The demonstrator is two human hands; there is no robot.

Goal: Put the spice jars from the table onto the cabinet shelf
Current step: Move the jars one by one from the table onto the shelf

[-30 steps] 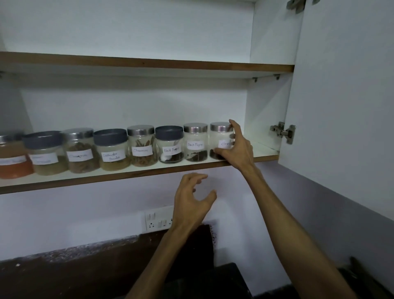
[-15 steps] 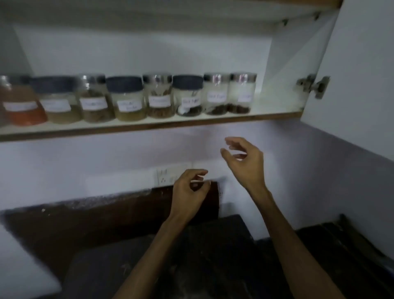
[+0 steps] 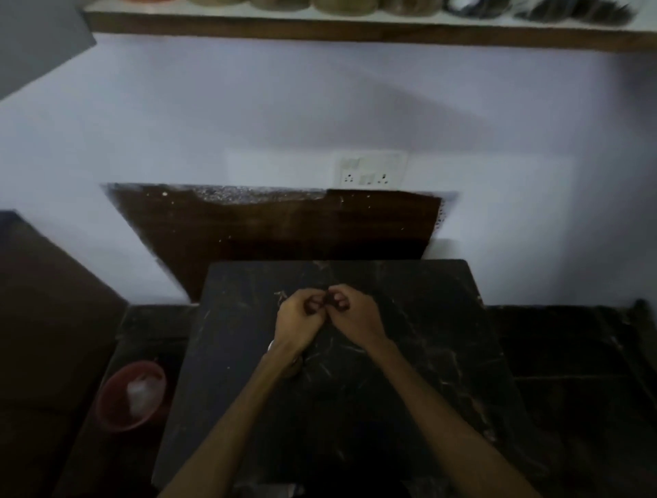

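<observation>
Only the bottoms of several spice jars [image 3: 341,4] show at the top edge, standing in a row on the cabinet shelf [image 3: 355,30]. Far below, a black marble table [image 3: 444,355] fills the lower middle. Above it my left hand [image 3: 297,321] and my right hand [image 3: 350,314] are curled into loose fists, fingertips touching each other. Neither hand holds anything that I can see. No jar is visible on the dark tabletop.
A white wall socket [image 3: 369,172] sits on the wall above a dark brown panel [image 3: 284,227]. A red bowl [image 3: 131,394] with something white in it lies low at the left. Dark counter [image 3: 569,344] runs right of the table.
My right hand let go of the rightmost jar on the shelf. Both hands dropped to the table and closed together. The view tilted down, so the shelf moved to the top edge.
</observation>
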